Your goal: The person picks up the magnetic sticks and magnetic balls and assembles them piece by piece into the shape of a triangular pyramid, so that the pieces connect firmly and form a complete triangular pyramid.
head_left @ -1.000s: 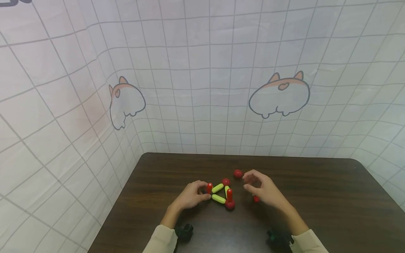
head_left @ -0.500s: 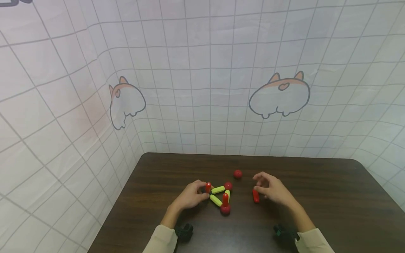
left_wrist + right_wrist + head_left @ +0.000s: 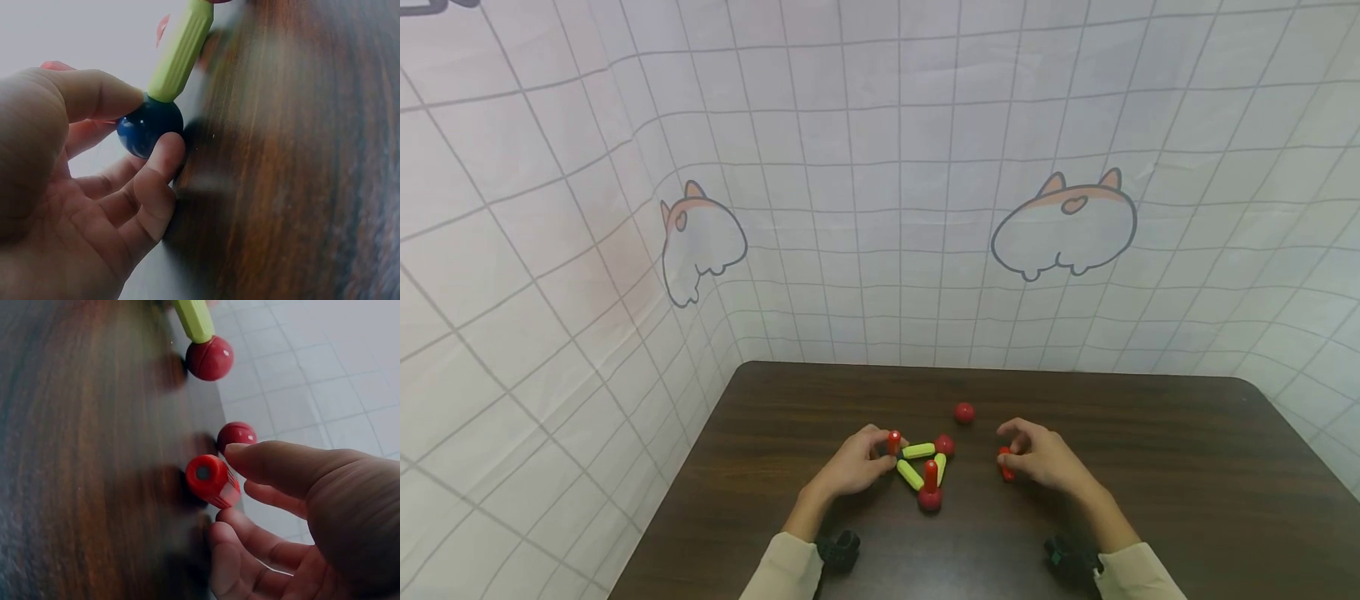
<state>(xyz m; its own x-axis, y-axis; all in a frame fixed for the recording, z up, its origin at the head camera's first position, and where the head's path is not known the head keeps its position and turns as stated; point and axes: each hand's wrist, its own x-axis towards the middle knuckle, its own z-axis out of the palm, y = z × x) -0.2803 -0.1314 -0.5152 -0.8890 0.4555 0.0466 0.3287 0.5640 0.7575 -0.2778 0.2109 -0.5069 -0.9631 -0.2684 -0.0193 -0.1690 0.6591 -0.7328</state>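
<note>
Yellow-green magnetic rods (image 3: 919, 451) form a flat triangle on the table, with balls at its corners. My left hand (image 3: 855, 461) pinches the blue corner ball (image 3: 147, 128) between thumb and fingers. A red rod (image 3: 893, 442) stands upright at that corner. Another upright red rod (image 3: 931, 475) rises from the front red ball (image 3: 929, 500); the back corner has a red ball (image 3: 944, 446) with no upright. My right hand (image 3: 1047, 454) has its thumb and fingers on either side of a loose red rod (image 3: 211, 480), which lies on the table; firm contact cannot be seen.
A loose red ball (image 3: 964, 413) lies behind the triangle. The dark wooden table (image 3: 1187, 467) reaches back to a white grid-patterned curtain (image 3: 880, 250). Dark wrist devices (image 3: 838, 550) sit below both hands.
The triangle has swung round the corner that my left hand holds, its front ball shifting left and nearer. My right hand has drawn away from the back balls and come to the loose red rod.
</note>
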